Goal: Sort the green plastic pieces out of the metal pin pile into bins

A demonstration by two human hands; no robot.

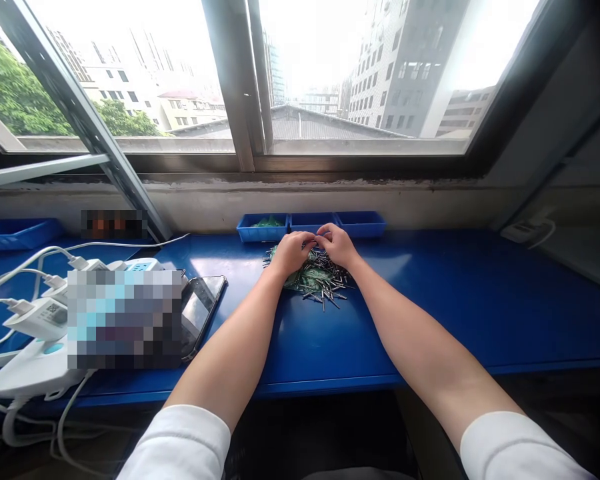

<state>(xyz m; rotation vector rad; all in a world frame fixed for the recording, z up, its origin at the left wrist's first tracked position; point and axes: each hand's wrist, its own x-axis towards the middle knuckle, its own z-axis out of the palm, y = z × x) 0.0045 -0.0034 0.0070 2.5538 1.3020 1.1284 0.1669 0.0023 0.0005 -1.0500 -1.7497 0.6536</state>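
Note:
A loose pile of thin, dark metal pins (325,293), with crumpled green pieces (314,277) among them, lies on the blue tabletop (325,347). Over the left of the pile, my left hand (294,253) is closed, thumb and fingers pinched together. My right hand (339,247) is pinched too, its fingertips nearly meeting those of the left above the pile. Whatever sits between the fingertips is too small to make out. Just beyond the hands stand joined blue bins; the left bin (253,233) has green material in it, and the right bin (363,225) is beside the middle one.
To the left lie a phone (205,307), a power strip (35,370) with several white chargers and cables, and a blurred-out patch. A metal shelf post (115,167) rises at the back left near a blue tray (25,233). Windows (370,80) run along the back.

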